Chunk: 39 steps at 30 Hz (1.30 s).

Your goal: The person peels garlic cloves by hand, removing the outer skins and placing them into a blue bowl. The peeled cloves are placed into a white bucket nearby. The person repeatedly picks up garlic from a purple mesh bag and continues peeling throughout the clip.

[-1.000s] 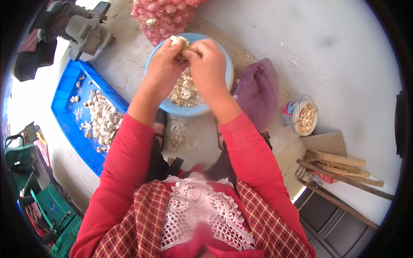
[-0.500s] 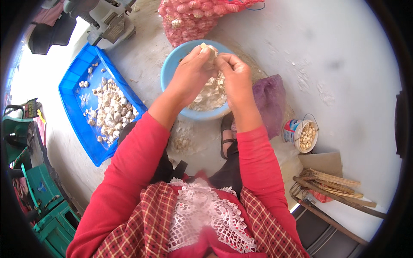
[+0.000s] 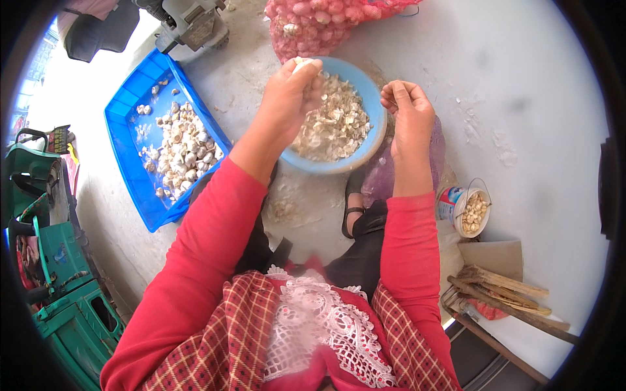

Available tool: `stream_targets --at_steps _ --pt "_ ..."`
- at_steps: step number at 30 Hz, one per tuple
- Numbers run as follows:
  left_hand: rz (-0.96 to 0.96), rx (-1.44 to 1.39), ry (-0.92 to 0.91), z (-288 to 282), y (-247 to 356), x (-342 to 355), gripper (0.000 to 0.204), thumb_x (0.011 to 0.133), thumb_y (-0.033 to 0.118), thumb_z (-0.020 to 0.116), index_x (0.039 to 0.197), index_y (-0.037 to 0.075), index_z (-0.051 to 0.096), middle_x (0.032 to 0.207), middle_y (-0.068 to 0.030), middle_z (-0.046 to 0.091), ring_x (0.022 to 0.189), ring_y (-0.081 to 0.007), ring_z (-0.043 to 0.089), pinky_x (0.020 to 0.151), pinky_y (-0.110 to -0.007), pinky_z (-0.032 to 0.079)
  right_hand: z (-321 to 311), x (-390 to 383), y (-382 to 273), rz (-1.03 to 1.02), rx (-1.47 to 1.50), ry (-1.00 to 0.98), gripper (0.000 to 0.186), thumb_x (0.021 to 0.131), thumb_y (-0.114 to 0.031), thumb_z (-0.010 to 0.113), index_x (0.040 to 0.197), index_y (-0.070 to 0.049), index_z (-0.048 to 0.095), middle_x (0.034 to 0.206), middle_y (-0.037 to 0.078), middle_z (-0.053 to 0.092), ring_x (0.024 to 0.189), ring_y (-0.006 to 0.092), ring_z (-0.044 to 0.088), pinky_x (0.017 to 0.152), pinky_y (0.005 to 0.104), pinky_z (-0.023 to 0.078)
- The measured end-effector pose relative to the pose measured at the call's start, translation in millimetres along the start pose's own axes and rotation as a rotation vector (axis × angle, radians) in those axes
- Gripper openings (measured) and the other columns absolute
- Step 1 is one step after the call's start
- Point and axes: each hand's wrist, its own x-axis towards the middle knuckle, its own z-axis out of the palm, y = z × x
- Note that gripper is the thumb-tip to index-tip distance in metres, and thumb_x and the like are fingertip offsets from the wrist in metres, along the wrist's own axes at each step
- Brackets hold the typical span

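My left hand (image 3: 291, 98) is closed around a pale garlic bulb (image 3: 301, 63) above the far left rim of a light blue bowl (image 3: 367, 148) holding garlic skins and pieces. My right hand (image 3: 409, 112) hovers at the bowl's right edge, fingers curled loosely; whether it pinches a small piece I cannot make out. Both sleeves are red.
A blue tray (image 3: 134, 104) with peeled garlic lies to the left. A pink mesh sack of garlic (image 3: 319, 23) sits beyond the bowl. A small bucket of cloves (image 3: 471, 212) stands right, a purple bag (image 3: 435, 146) beside the bowl, wooden sticks (image 3: 505, 293) lower right, green machinery (image 3: 52, 260) left.
My hands, together on the bulb over the bowl before, have come apart. The right hand has drawn off to the bowl's right side while the left keeps the bulb.
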Motion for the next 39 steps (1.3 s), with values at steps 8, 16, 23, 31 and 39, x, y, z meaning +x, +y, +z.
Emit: stream_targets --at_steps 8,16,23,31,39 --pt "0.073 -0.045 -0.012 -3.1 6.2 -1.5 0.014 0.088 0.006 0.067 0.093 0.009 0.054 0.067 0.0045 0.047 0.053 -0.0046 0.040 0.045 -0.021 0.028 -13.7 -0.5 4.2 -0.070 -0.124 0.039 0.013 0.094 -0.010 0.062 0.097 0.002 0.066 0.090 0.005 0.067 0.083 0.0118 0.063 0.079 0.0260 0.052" --pt "0.063 -0.070 -0.010 8.1 0.1 -8.4 0.017 0.084 0.008 0.072 0.090 0.010 0.056 0.066 0.0040 0.050 0.049 -0.0045 0.044 0.041 -0.021 0.032 -10.5 4.7 7.2 -0.159 -0.284 0.120 0.015 0.092 -0.010 0.062 0.101 0.001 0.068 0.106 0.011 0.068 0.099 0.0159 0.063 0.091 0.0294 0.048" --pt "-0.098 -0.133 0.033 12.4 -7.5 -11.0 0.023 0.097 0.030 0.061 0.093 0.010 0.051 0.071 0.0007 0.047 0.056 -0.0090 0.044 0.047 -0.024 0.035 4.8 -13.9 6.1 -0.233 -0.402 -0.082 0.019 0.096 -0.013 0.059 0.102 0.002 0.068 0.114 0.009 0.068 0.104 0.0156 0.060 0.095 0.0300 0.046" --pt "0.125 -0.382 0.164 -34.0 39.0 6.8 0.010 0.097 0.015 0.058 0.102 0.008 0.052 0.088 -0.0062 0.061 0.070 -0.0151 0.057 0.061 -0.030 0.049 10.6 -22.9 15.1 -0.154 -0.331 -0.165 0.017 0.097 -0.011 0.059 0.098 0.004 0.066 0.102 0.010 0.067 0.094 0.0146 0.063 0.090 0.0305 0.053" --pt "0.230 -0.494 0.567 -219.8 23.5 -10.9 0.021 0.092 0.002 0.060 0.112 0.003 0.052 0.101 -0.0125 0.060 0.086 -0.0225 0.059 0.079 -0.037 0.054 9.0 -23.2 20.0 -0.027 -0.254 -0.220 0.017 0.098 -0.012 0.059 0.102 0.003 0.064 0.101 0.009 0.066 0.094 0.0162 0.064 0.090 0.0308 0.053"
